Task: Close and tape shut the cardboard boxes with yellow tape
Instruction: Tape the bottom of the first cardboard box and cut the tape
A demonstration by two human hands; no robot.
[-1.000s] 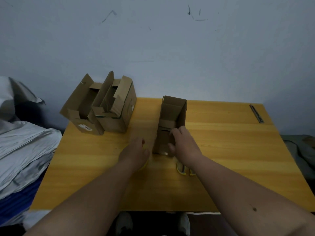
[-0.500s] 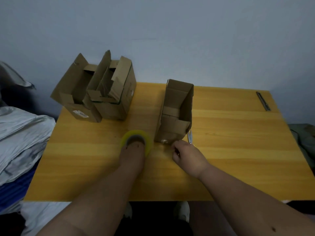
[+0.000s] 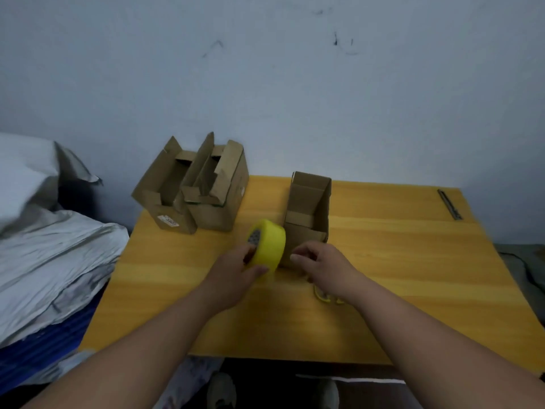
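My left hand [image 3: 236, 270] grips a roll of yellow tape [image 3: 267, 243], held on edge just above the wooden table [image 3: 413, 261]. My right hand [image 3: 321, 267] is next to the roll with its fingers curled toward the roll's edge; whether it pinches the tape end is unclear. Right behind both hands stands a narrow open cardboard box [image 3: 308, 214] with its flaps up. Two more open cardboard boxes [image 3: 194, 190] stand side by side at the table's far left corner.
Yellow-handled scissors [image 3: 324, 296] lie partly under my right forearm. A dark utility knife [image 3: 449, 204] rests near the far right corner. Grey plastic sheeting [image 3: 50, 255] is piled left of the table. A wall rises close behind the table.
My left hand has lifted the tape roll from lying flat on the table and turned it on edge. My right hand moved up beside the roll.
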